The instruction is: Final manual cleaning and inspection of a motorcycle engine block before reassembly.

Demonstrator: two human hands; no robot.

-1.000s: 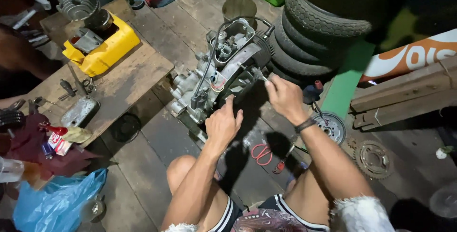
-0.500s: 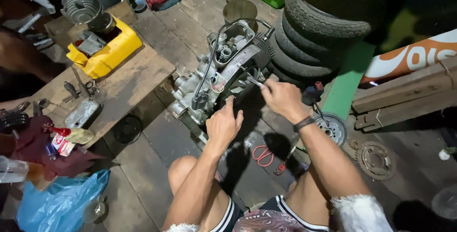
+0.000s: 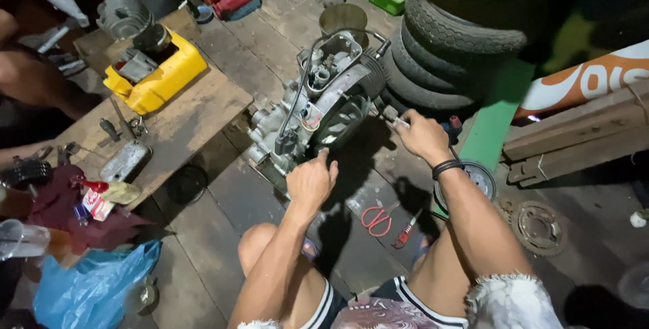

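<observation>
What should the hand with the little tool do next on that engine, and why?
Probably bring the tool tip back onto the engine. The right hand holds a thin metal tool just off the engine's side, near the tyres, while the left hand rests against the engine's near edge, as if steadying it.

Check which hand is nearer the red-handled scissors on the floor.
Left. The left hand rests against the engine, just up and left of the scissors. The right hand is farther up, holding a thin tool near the tyres.
</observation>
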